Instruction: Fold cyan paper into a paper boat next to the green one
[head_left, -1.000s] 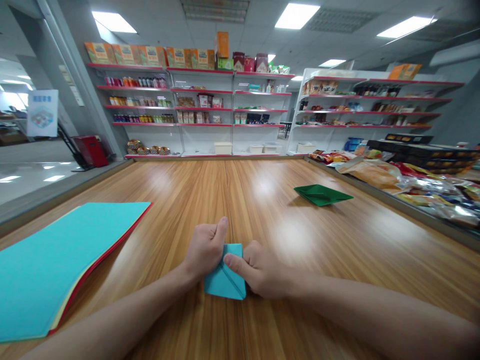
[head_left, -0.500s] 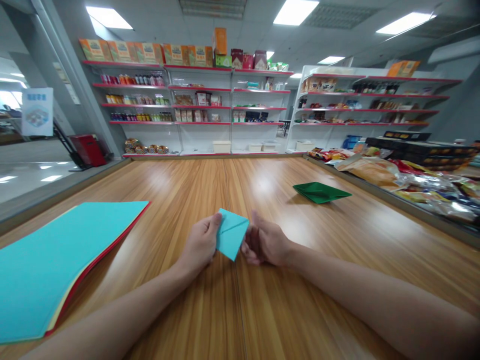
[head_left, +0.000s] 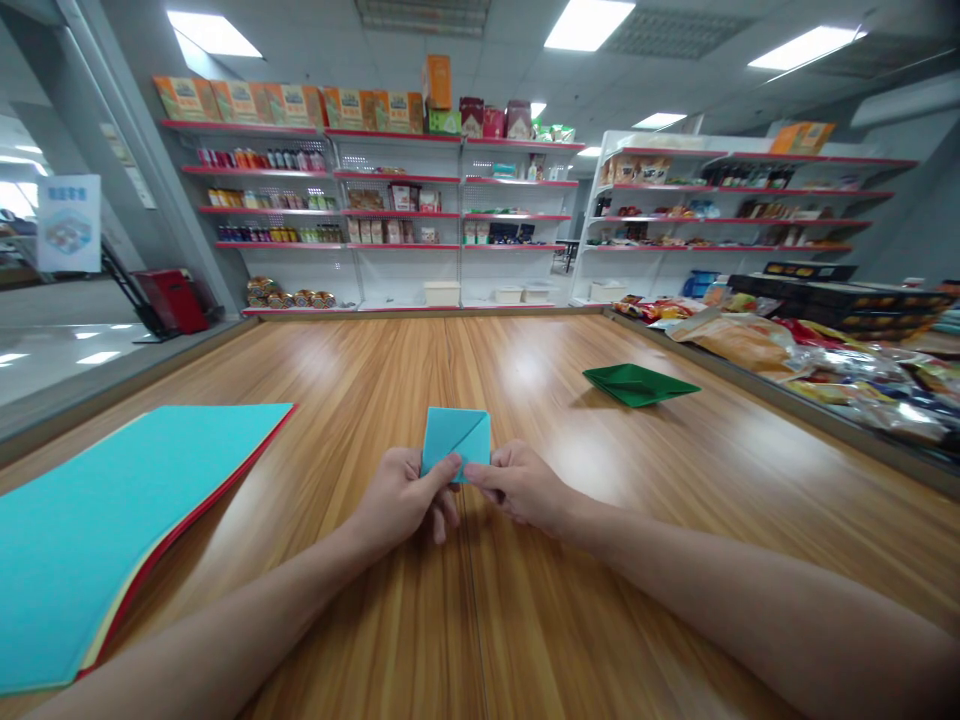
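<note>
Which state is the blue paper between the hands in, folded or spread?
Folded: the blue paper is a small square with a diagonal seam.

A shop, judging by the white shelves [head_left: 405, 265] (red-edged, full of bottles [head_left: 262, 160] and packets [head_left: 386, 232]).

Left hand [head_left: 396, 500]: grip closed, thumb uppermost | right hand [head_left: 529, 488]: grip closed, thumb uppermost | forearms [head_left: 675, 568] angled inward

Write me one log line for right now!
left hand: holding folded blue paper | right hand: holding it too | table: blue-topped paper stack left, folded green paper right
</note>
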